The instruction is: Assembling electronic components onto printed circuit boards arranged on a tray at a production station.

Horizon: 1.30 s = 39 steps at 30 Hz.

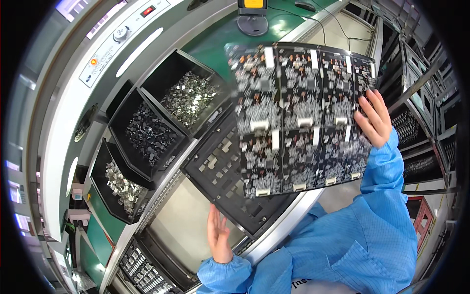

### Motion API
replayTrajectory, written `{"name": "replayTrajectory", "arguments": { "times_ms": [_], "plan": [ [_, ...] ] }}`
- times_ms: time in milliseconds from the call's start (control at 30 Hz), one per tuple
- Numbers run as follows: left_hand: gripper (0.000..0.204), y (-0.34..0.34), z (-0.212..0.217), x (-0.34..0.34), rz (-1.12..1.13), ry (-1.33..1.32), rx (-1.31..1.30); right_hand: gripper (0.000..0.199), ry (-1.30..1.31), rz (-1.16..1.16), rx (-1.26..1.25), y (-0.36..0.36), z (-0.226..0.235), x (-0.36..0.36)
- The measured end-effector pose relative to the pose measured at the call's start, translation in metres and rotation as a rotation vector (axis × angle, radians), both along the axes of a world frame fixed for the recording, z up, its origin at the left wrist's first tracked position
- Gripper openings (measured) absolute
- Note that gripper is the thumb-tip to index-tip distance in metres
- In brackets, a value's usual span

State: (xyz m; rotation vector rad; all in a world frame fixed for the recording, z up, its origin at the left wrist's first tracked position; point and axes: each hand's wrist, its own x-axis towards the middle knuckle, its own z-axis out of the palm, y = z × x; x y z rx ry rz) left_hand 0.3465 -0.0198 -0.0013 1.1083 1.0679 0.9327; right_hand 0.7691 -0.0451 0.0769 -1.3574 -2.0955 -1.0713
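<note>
A large black circuit board panel [299, 147], divided into several repeating sections with white connectors and small parts, is raised and tilted in front of me, slightly blurred. My right hand [375, 120] grips its right edge, fingers lying on the populated face; the thumb is hidden behind. Partly covered by the panel is a black fixture tray [215, 181] with shaped recesses, some holding small metallic pieces. At that tray's near-left corner is my left hand [218, 235], fingers stretched out and holding nothing; whether they touch the edge is hard to tell.
Three black bins stand left of the tray: one with silvery pieces [191, 98], one with dark pieces [147, 132], one with pale metal pieces [122, 188]. A loaded board [147, 267] lies lower left on the conveyor track. A scanner stand [252, 25] is at the back.
</note>
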Motion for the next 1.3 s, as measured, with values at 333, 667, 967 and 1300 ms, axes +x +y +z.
{"name": "replayTrajectory", "arguments": {
  "times_ms": [333,667,967,1300],
  "plan": [
    [0.073,0.009,0.003,0.006,-0.125,0.025,-0.065,0.021,1.821,0.0,-0.224,0.059,-0.053,0.009],
    [0.071,0.01,0.003,0.003,-0.071,-0.003,-0.064,0.02,2.522,0.652,-0.603,0.095,-0.038,0.0],
    [0.067,0.01,-0.014,0.004,-0.116,0.01,0.047,0.022,2.76,0.919,-0.707,0.111,-0.053,0.032],
    [0.075,0.03,0.003,0.022,-0.201,0.447,0.389,0.046,2.038,0.669,-0.56,0.054,-0.038,-0.068]
  ]
}}
